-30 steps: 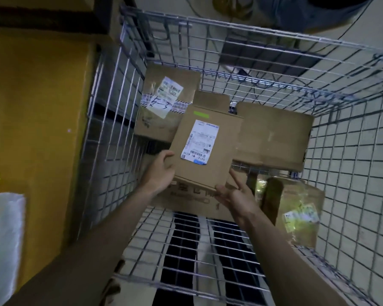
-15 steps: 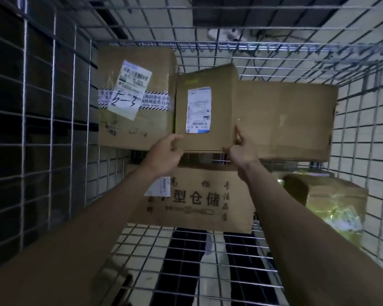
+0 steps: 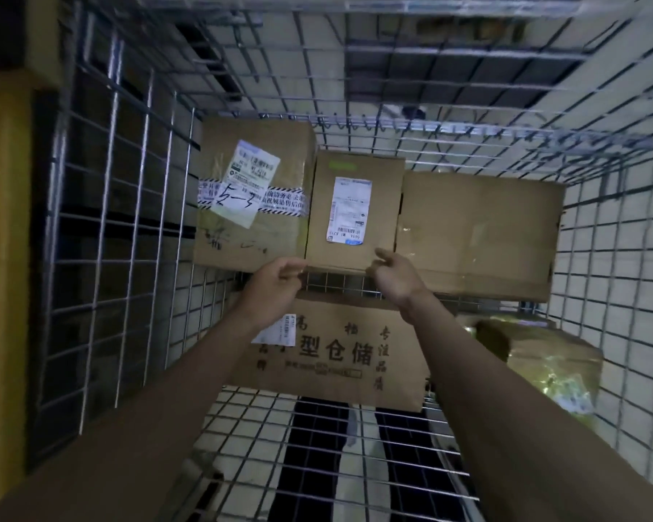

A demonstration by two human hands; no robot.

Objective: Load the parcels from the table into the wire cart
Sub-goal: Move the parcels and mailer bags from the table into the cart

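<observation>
Cardboard parcel, white label, perhaps "A21"; both hands below.

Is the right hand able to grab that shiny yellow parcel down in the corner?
Probably yes. The yellow parcel lies below and right of the right hand, with open space between them. The hand seems to hold nothing, its fingers at the small box's bottom edge.

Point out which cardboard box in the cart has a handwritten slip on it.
The large brown cardboard box at upper left, banded with striped tape; the others carry printed labels or nothing.
</observation>
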